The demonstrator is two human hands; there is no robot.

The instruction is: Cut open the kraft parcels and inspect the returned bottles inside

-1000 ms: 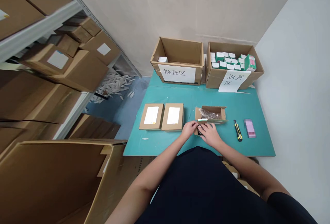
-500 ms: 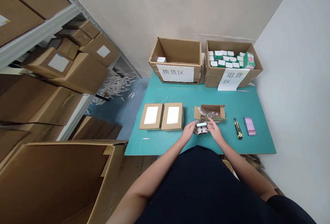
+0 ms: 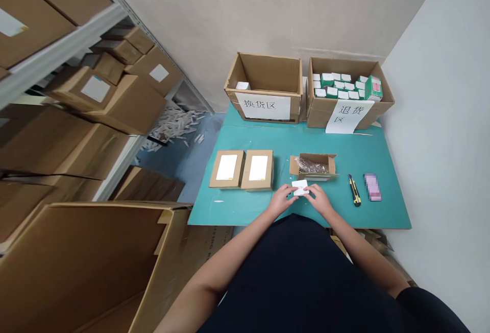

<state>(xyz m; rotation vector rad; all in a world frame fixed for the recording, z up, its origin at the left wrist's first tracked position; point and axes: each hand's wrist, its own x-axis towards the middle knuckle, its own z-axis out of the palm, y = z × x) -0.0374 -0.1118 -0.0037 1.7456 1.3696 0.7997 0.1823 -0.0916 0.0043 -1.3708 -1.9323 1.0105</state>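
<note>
A small white box point(image 3: 299, 187) is held between both hands just in front of my body, its white face turned up. My left hand point(image 3: 281, 200) grips its left side, and my right hand point(image 3: 318, 199) grips the right side with thumb and fingers. Right behind it stands an opened small cardboard box point(image 3: 321, 178) with its flaps out and clear crinkled plastic wrap point(image 3: 310, 165) inside. To the left lie two closed brown cartons point(image 3: 218, 184) with white labels, side by side.
At the back of the green table point(image 3: 237, 210) stand a labelled carton point(image 3: 264, 95) holding a white box and another point(image 3: 317, 116) packed with several green-white boxes. A yellow-black utility knife point(image 3: 354, 190) and a pink blurred item point(image 3: 372, 187) lie right. Loaded shelving point(image 3: 84, 31) flanks the left.
The small box has turned so its plain white face points up, where its open end and contents showed before. Both hands have closed in on its sides.
</note>
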